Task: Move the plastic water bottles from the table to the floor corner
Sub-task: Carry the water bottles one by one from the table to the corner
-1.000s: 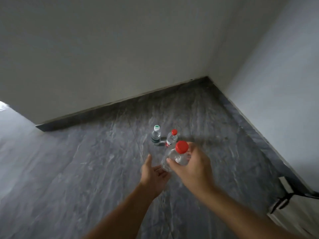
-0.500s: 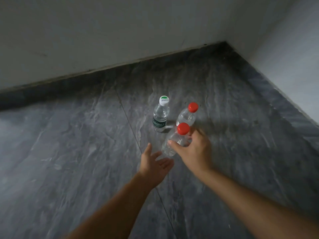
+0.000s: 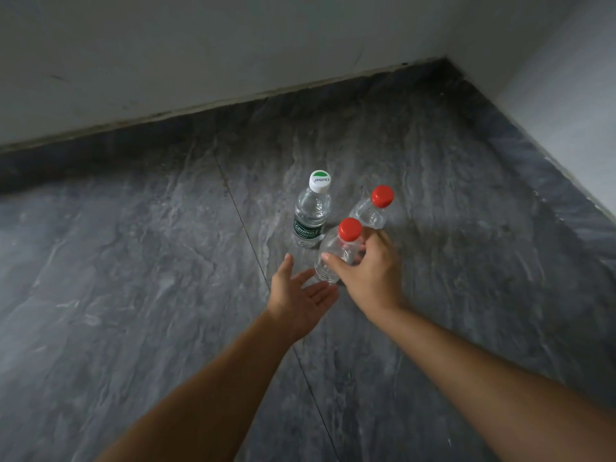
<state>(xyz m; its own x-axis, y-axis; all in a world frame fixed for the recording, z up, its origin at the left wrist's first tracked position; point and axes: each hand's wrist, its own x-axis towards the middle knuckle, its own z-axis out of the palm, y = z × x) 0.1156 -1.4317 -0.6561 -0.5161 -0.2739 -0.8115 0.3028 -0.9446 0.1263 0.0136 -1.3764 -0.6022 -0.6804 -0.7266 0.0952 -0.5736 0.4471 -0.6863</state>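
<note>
Three bottles stand close together on the floor [image 3: 133, 261], in front of the corner where two walls meet at the upper right. The labelled bottle [image 3: 311, 215] is at the left, another bottle [image 3: 371, 210] just to its right, and a third bottle [image 3: 335, 253] nearest the viewer, in front of and between them. The right hand [image 3: 370, 275] wraps this nearest bottle from the right. The left hand [image 3: 296, 298] hovers palm up just left of and below it.
</note>
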